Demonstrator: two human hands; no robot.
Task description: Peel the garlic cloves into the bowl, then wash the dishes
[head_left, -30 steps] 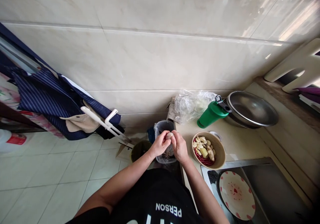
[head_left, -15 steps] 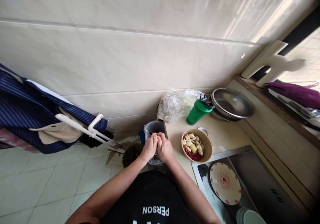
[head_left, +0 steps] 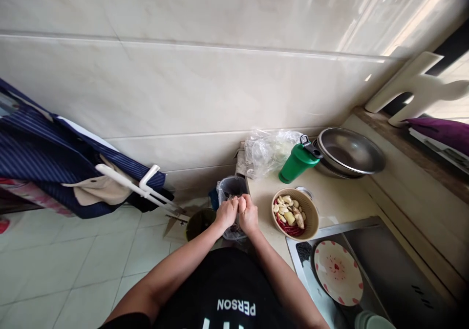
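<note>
My left hand (head_left: 226, 212) and my right hand (head_left: 248, 215) meet fingertip to fingertip over a trash bin (head_left: 221, 192) lined with a clear bag. Both have their fingers curled in a pinch. Whatever lies between them is too small and covered to make out. Right of my hands, a tan basket (head_left: 312, 216) stands on the counter. In it are peeled garlic cloves (head_left: 282, 209), pieces of ginger (head_left: 299, 220) and red chilies (head_left: 292, 229).
A green shaker bottle (head_left: 298, 165) stands behind the basket, between crumpled plastic bags (head_left: 262, 153) and metal bowls (head_left: 351, 150). The sink (head_left: 388, 260) at right holds a patterned plate (head_left: 353, 282). Left are a white rack (head_left: 120, 177) with clothes and a dark bucket (head_left: 196, 224).
The view has shifted slightly, so most things appear farther right. My hands stay together above the bin, with their knuckles turned a little and slightly more space between them.
</note>
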